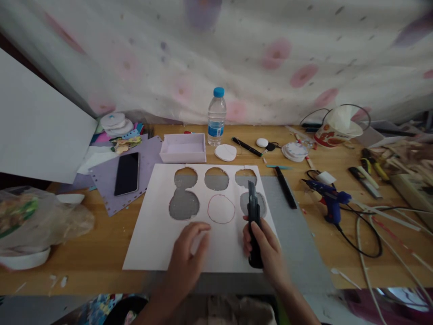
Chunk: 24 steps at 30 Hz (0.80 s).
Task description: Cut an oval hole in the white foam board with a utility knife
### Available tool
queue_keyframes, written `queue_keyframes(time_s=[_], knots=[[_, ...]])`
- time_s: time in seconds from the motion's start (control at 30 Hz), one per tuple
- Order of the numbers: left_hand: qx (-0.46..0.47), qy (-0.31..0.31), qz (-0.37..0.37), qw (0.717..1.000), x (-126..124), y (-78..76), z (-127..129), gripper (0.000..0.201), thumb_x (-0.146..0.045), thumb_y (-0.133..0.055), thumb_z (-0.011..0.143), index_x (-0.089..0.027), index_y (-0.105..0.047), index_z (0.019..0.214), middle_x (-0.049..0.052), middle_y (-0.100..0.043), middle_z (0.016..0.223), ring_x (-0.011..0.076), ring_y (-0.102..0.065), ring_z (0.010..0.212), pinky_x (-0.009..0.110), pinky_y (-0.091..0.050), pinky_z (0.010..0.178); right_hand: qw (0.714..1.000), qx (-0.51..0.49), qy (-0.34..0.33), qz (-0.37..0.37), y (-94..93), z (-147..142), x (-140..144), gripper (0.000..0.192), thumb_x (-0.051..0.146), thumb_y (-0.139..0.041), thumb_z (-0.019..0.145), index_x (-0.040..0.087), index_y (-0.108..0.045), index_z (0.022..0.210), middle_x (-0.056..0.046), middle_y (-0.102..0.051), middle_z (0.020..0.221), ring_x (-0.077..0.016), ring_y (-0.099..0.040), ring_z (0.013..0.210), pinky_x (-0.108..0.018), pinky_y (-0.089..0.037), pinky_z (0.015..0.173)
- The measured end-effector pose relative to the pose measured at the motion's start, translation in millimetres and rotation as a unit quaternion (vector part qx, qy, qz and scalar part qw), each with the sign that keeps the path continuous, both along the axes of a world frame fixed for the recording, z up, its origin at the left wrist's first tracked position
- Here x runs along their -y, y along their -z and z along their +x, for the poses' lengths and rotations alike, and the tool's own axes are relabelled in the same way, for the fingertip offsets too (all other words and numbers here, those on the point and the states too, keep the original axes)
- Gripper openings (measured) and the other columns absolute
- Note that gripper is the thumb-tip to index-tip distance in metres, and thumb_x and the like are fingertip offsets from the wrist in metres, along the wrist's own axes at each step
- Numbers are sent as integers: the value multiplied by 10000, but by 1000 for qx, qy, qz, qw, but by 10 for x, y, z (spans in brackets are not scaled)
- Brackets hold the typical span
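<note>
We sit at a wooden table [101,253] pushed against a white curtain [270,54] printed with pink flowers, which covers the whole back. Soft daylight glows through the cloth, and a grey mat [297,253] lies on the tabletop.

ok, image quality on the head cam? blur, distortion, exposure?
Head view: strong wide-angle bend, the desk edge and curtain curve toward the corners; corners dim and smeared. The left hand is soft with motion blur on the white sheet; the right hand and its black utility knife are sharper. Light is flat and dim, no glare, shadows faint.
</note>
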<state>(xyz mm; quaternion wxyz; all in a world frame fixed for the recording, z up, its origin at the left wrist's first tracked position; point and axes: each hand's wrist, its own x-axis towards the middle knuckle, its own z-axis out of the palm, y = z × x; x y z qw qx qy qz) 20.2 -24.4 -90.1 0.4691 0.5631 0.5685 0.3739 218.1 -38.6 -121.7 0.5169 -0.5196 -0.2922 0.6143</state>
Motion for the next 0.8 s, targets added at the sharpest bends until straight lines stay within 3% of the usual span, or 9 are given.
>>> queue_keyframes(time_s=[0.07,0.17,0.33,0.5,0.67,0.73,0.8], knots=[[60,-61,-89,992,-156,20,-119,372,-505,-618,801,-183,-669,981,101,-695,1086,259,-627,1083,414,-465,997,999,23,-21,13,55,57,-14,323,482,-566,922,230,-503,1115,50,-464,716,-99,-417,526,-214,-364,443],[99,-78,-155,980,-354,23,-229,463,-549,-603,779,-156,-633,1023,134,-680,1154,263,-655,1070,404,-485,979,993,64,-86,42,66,110,4,271,423,-543,946,230,-492,1130,28,-475,779,-112,-428,593,-236,-399,516],[92,-54,-198,974,-481,-21,-267,531,-540,-629,755,-149,-587,1112,141,-684,1156,204,-686,864,332,-519,795,973,99,-199,68,-28,188,29,213,362,-462,995,258,-483,1180,0,-507,900,-119,-429,647,-256,-416,599],[68,-20,-236,969,-538,-29,-379,519,-531,-661,736,-152,-610,1087,94,-688,1067,102,-555,624,228,-370,533,950,135,-267,89,-53,247,23,367,360,-431,1011,305,-382,1371,-37,-571,1092,-119,-441,654,-258,-423,598],[92,65,-287,951,-809,-7,-557,394,-520,-710,741,-136,-676,827,-8,-602,652,77,-446,510,212,-309,499,932,132,-321,102,-21,315,14,425,378,-481,990,291,-416,1401,-40,-638,1051,-116,-456,635,-239,-414,555],[108,73,-293,947,-925,17,-558,356,-481,-758,705,-139,-661,735,-21,-566,602,81,-457,532,209,-333,519,932,117,-329,98,-17,337,14,444,390,-501,977,277,-437,1402,-43,-649,1027,-112,-448,620,-232,-406,535],[133,64,-302,942,-1005,41,-514,361,-458,-813,635,-157,-624,698,-5,-610,679,99,-531,620,212,-402,594,932,109,-332,99,-19,352,16,441,391,-519,965,268,-469,1386,-42,-657,1006,-109,-447,614,-228,-402,531]])
